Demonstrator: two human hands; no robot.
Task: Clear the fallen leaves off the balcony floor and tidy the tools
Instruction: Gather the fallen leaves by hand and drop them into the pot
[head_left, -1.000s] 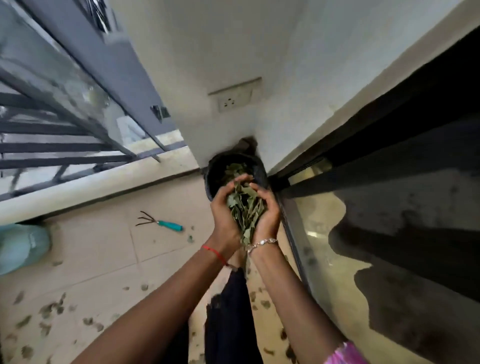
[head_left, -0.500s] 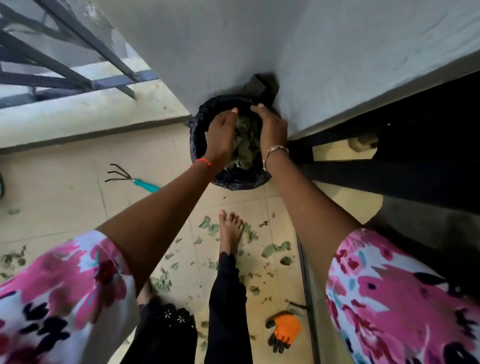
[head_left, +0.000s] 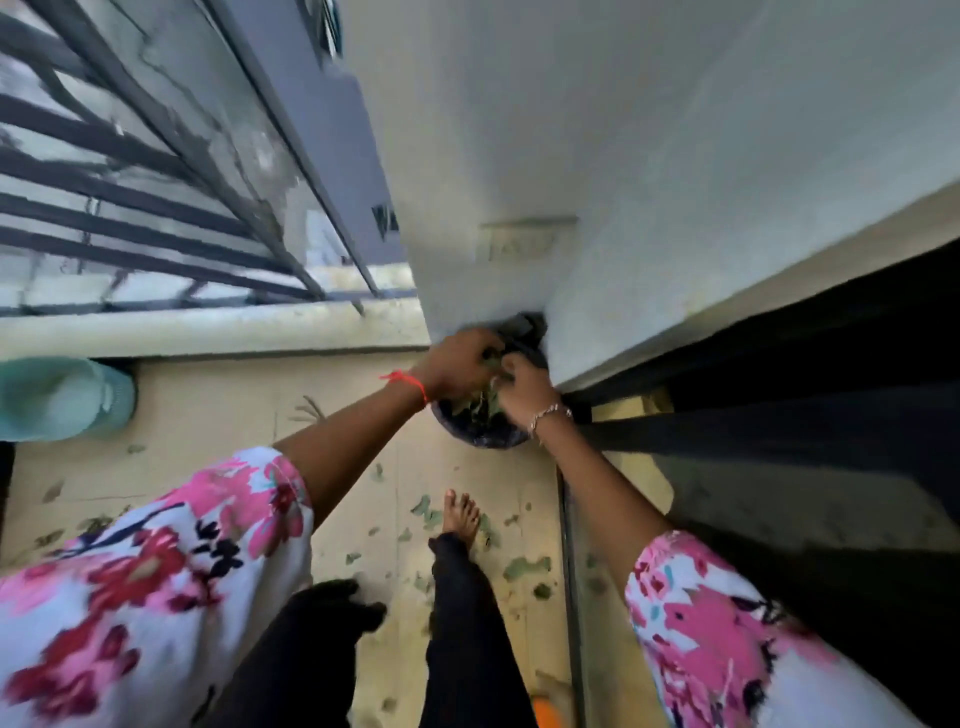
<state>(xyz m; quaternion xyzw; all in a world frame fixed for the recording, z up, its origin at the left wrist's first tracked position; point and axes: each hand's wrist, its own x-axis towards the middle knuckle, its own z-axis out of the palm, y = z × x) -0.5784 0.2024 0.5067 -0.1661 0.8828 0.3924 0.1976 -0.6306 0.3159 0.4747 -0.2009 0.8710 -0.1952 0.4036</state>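
The left hand (head_left: 457, 364) and right hand (head_left: 522, 387) reach into the round black bin (head_left: 483, 439) in the corner. Their fingers bend into the green leaves (head_left: 485, 402) there, but it is too blurry to tell if they grip any. I think the scattered floor leaves (head_left: 525, 566) and the orange glove (head_left: 540, 713) are jobs left to do.

Green leaves (head_left: 479, 408) seemingly fill black bin (head_left: 485, 441).
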